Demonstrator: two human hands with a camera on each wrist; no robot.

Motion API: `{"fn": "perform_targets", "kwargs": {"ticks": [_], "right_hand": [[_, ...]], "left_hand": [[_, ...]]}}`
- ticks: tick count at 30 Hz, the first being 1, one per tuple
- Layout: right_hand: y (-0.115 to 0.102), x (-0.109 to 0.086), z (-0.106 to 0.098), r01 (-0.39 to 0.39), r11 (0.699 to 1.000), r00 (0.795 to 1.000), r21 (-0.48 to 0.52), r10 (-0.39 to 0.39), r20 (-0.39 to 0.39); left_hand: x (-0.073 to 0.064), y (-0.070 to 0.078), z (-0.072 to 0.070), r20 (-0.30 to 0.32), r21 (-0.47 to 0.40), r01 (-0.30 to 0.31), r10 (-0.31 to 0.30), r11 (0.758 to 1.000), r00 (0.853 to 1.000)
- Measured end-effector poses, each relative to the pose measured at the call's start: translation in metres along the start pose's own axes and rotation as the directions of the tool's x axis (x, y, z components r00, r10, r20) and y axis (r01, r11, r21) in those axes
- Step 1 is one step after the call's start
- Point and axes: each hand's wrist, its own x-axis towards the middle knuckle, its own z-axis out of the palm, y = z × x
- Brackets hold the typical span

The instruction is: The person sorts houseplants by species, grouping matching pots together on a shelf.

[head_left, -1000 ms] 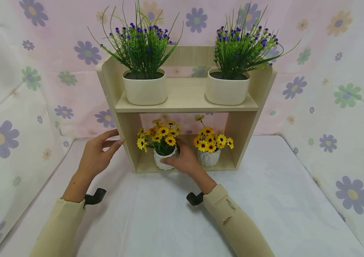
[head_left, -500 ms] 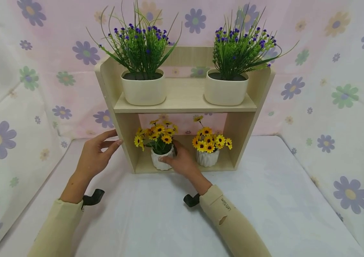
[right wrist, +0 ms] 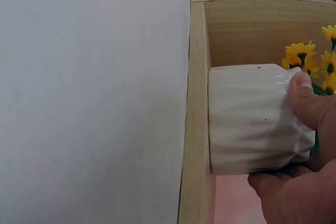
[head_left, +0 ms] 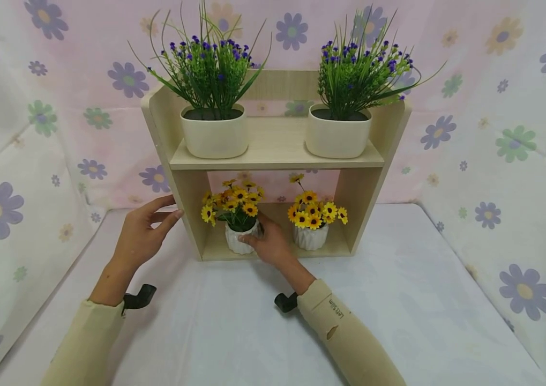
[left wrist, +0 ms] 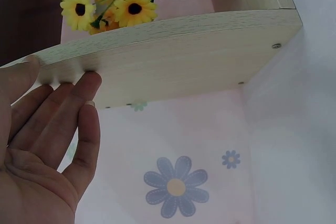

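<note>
In the head view my right hand (head_left: 273, 242) grips a white ribbed flowerpot (head_left: 237, 241) of yellow daisies (head_left: 237, 203), with the thumb in front and fingers at its right side. The right wrist view shows the thumb across the pot (right wrist: 252, 121) near its rim and fingers on the opposite side. That pot stands on the lower shelf of a pale wooden rack (head_left: 277, 161), left of centre. My left hand (head_left: 144, 230) touches the rack's left side from outside. Up close, its fingertips rest on the side panel (left wrist: 178, 69), fingers fairly straight, thumb at the front edge.
A second white pot (head_left: 311, 237) with yellow daisies stands right of my right hand on the lower shelf. Two cream planters, left (head_left: 215, 134) and right (head_left: 337, 134), hold purple-flowered grass above. The rack stands on a white-covered table (head_left: 234, 321), with floral cloth (head_left: 475, 161) behind and beside it.
My right hand has shifted the daisy pot slightly left along the lower shelf, with little movement in the last half second. The left hand stays against the rack's side.
</note>
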Motion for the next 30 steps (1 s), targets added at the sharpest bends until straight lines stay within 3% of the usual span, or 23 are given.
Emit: {"fn": "perform_targets", "kwargs": {"ticks": [9, 20, 30], "right_hand": [[-0.0052, -0.0021, 0.0023, -0.017, 0.999, 0.999, -0.029, 0.015, -0.042], [-0.0089, -0.0064, 0.0049, 0.027, 0.998, 0.989, -0.051, -0.034, -0.141], [-0.004, -0.0072, 0.0009, 0.056, 0.995, 0.99, -0.08, -0.066, -0.127]], "left_hand": [[0.0, 0.0007, -0.0014, 0.004, 0.007, 0.002, -0.002, 1.0, 1.0], [0.0001, 0.0013, -0.0022, 0.009, 0.026, 0.018, -0.018, 0.999, 1.0], [0.0003, 0.0026, -0.0011, 0.003, 0.002, 0.009, -0.009, 1.0, 1.0]]}}
